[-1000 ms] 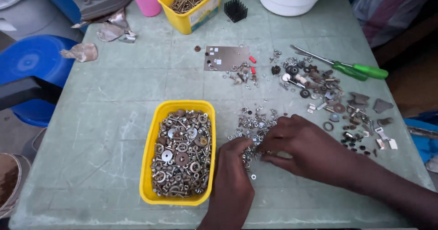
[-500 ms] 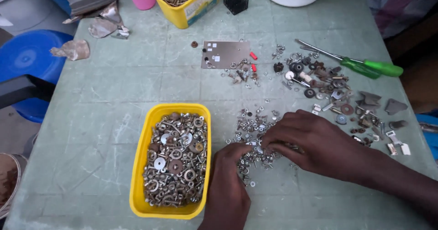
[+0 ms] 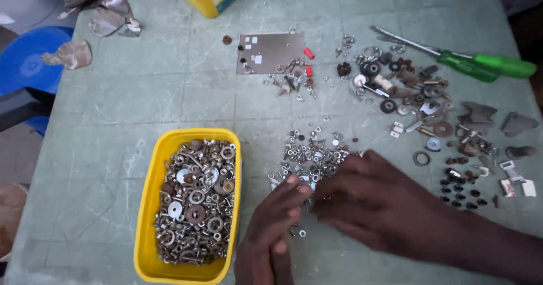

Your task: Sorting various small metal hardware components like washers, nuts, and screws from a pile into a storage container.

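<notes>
Both hands have slid a little toward the person, and the camera now looks from closer. The left hand (image 3: pixel 271 228) has its fingers bent over the near edge of the heap of small nuts and washers (image 3: pixel 308 158). The right hand (image 3: pixel 376 203) is blurry; I cannot tell if it holds anything. The heap sits on the green table (image 3: pixel 113 121), just right of the yellow tub (image 3: pixel 148 206) of bolts, so picking through it goes on.
</notes>
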